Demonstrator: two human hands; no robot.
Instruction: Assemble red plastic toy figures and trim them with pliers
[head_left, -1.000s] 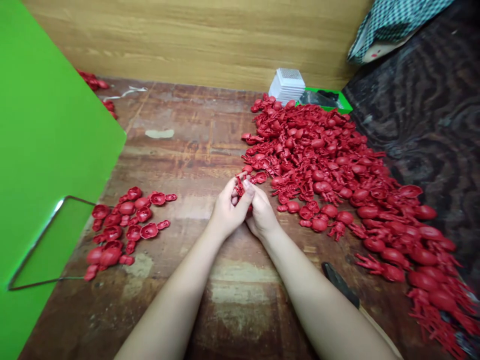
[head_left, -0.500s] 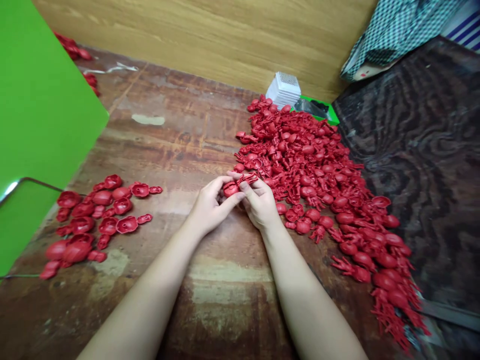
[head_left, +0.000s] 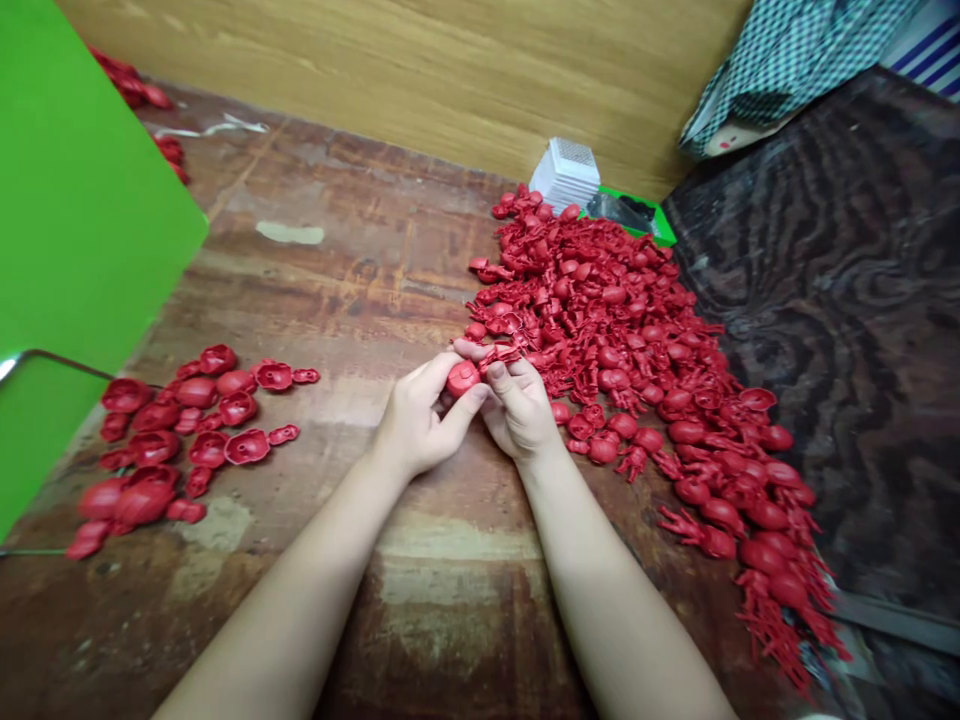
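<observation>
While both forearms rest low over the table (head_left: 450, 590), the left hand (head_left: 424, 415) and right hand (head_left: 523, 405) meet at one red piece (head_left: 463, 378) held just above the surface. The piece lies directly at the fingertips, between the two thumbs. Its long axis runs crosswise, from a round end at the left hand to a thin, limb-like end at the right hand, with the right end tilted slightly away from the person. Neither hand is clearly nearer; each is in contact at its own end.

Left fingers: curled, thumb in front and forefinger behind, closed about the round end. Right fingers: curled tighter, thumb tip pressed near the thin end. The gap at each grip equals the thickness of the piece. Whether the two ends form one part or two joined parts cannot be told.

To the left, well apart from the hands, lies a group (head_left: 152, 500) of red parts, several with hollow sides up. To the right, just beyond the right hand, a larger pile (head_left: 592, 310) spreads. At its far edge stand a white stack (head_left: 564, 178) and, beside it, a green tray (head_left: 664, 228)
</observation>
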